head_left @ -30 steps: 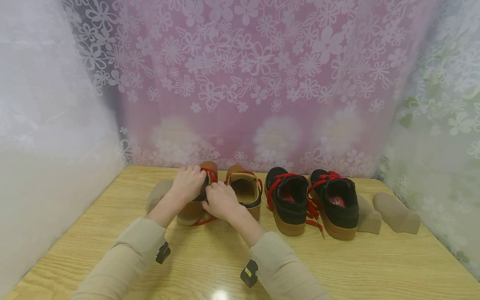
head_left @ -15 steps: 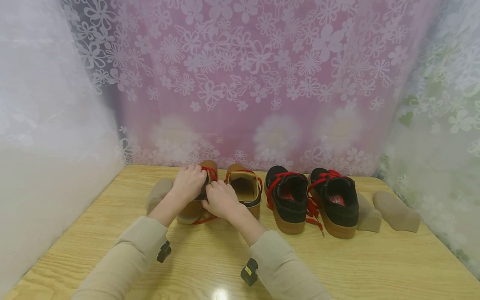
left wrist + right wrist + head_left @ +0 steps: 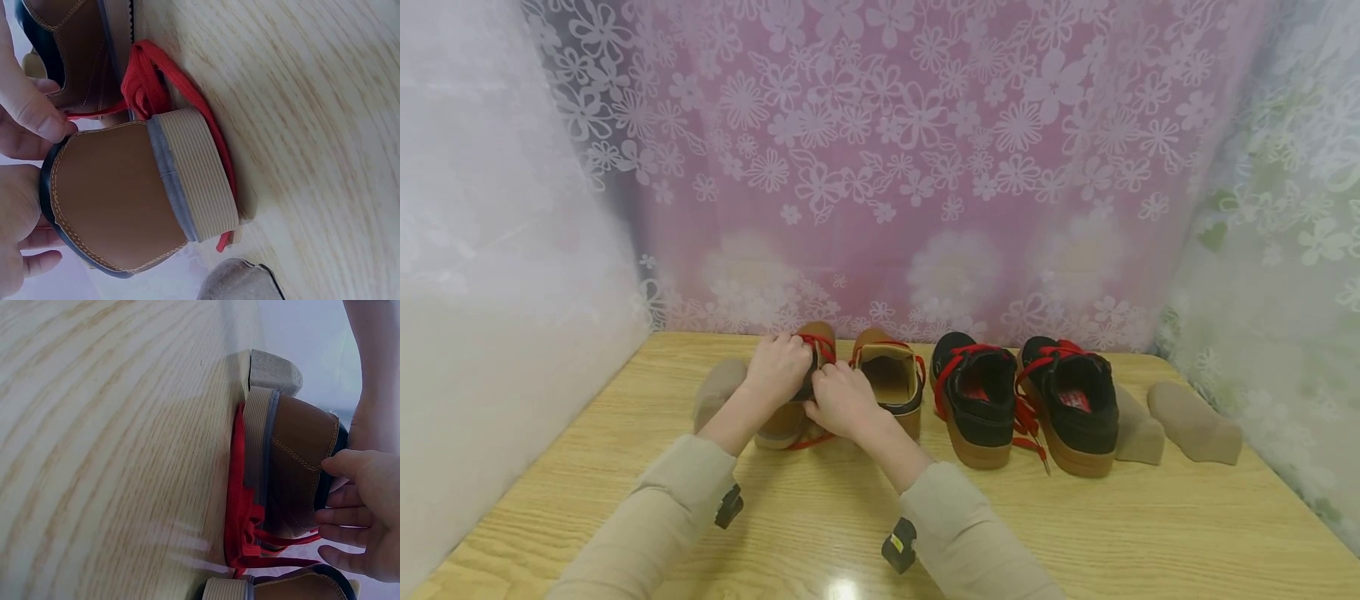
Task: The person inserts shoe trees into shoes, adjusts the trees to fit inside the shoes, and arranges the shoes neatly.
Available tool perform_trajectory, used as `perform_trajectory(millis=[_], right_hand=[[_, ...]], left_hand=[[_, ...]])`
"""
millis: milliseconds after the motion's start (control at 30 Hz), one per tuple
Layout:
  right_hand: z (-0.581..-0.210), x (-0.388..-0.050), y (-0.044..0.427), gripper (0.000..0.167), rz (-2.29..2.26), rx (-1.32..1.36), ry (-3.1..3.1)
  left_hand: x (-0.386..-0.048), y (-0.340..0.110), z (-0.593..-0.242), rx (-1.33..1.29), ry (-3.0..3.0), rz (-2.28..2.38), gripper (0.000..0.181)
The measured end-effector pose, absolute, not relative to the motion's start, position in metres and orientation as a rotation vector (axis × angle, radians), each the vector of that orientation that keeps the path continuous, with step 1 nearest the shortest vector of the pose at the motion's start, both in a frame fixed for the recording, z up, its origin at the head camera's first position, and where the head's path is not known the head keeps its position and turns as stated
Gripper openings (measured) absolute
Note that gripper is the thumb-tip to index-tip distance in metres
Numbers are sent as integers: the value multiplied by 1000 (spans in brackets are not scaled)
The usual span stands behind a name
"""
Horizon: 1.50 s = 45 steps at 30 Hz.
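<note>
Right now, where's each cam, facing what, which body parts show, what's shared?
Head: worn on the head, facing forward and down at the shoes and table; left hand, right hand and sleeves show.
Left wrist: worn there, faces the left brown shoe from behind; both hands show.
Right wrist: worn there, faces that shoe from its right rear; right hand and left forearm show.
Both wrist views share: that shoe, red lace, block.
</note>
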State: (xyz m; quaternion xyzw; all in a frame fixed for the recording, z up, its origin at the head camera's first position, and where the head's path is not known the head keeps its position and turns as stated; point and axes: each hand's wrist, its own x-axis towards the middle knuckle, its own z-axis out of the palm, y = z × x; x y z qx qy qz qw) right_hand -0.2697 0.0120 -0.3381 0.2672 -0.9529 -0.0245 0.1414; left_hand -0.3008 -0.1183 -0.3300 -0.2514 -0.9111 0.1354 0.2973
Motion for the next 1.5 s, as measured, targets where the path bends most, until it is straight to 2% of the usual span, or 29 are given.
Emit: perform_trajectory(millis=[400,667,1300,1500], right_hand=[[-340,-269,14,29,-65,768,-2764],[-343,-268,15,33,-59,765,-2792],[-333,-261,21,43,-179,795,-2751],[-327,-259,27,38,-150,787,-2740]], left_hand=[[-298,-119,-332,-615,-2483,308,15],[-294,-123,-333,-598,-2533,310,28],[-294,-142,-326,-594,-2276,157,35],[-292,-149,-322,-526,-2386,111,39]])
